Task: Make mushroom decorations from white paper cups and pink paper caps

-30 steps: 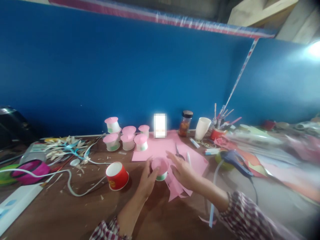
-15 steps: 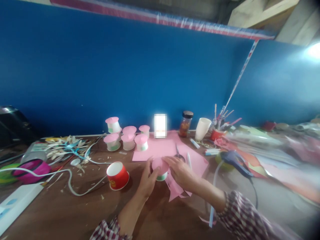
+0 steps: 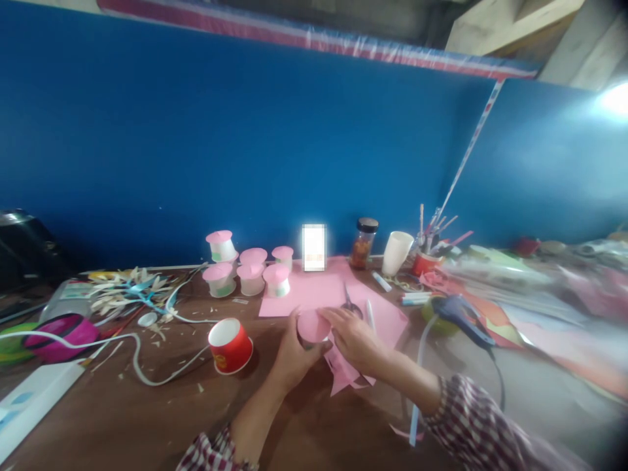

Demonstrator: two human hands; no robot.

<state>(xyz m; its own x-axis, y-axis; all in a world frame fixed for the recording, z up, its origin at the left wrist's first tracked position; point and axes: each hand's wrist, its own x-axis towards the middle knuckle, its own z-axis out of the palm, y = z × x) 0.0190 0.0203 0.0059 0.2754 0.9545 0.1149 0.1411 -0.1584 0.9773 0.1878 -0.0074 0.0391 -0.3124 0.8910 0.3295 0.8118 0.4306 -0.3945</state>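
A small cup topped with a pink paper disc (image 3: 314,326) is between my two hands at the middle of the table. Fingers and thumb of my left hand (image 3: 294,350) wrap round its left side and front. My right hand (image 3: 350,337) has its fingertips on the disc's right edge. Behind my hands lies a large pink sheet (image 3: 304,294), with scissors (image 3: 350,304) on it. Pink offcuts (image 3: 343,373) lie beside the cup, partly under my right hand. Several cups with pink tops (image 3: 252,278) stand behind on the left.
A red paper cup (image 3: 230,347) stands left of my left hand. White cable (image 3: 142,366) and a power strip (image 3: 39,399) lie further left. At the right are a jar (image 3: 363,245), a white cup (image 3: 397,254), a glue gun (image 3: 466,320) and papers (image 3: 544,333).
My left thumb has moved from the top of the disc down to the cup's front. The disc now tilts more toward me, and the cup's green-and-white side is mostly hidden.
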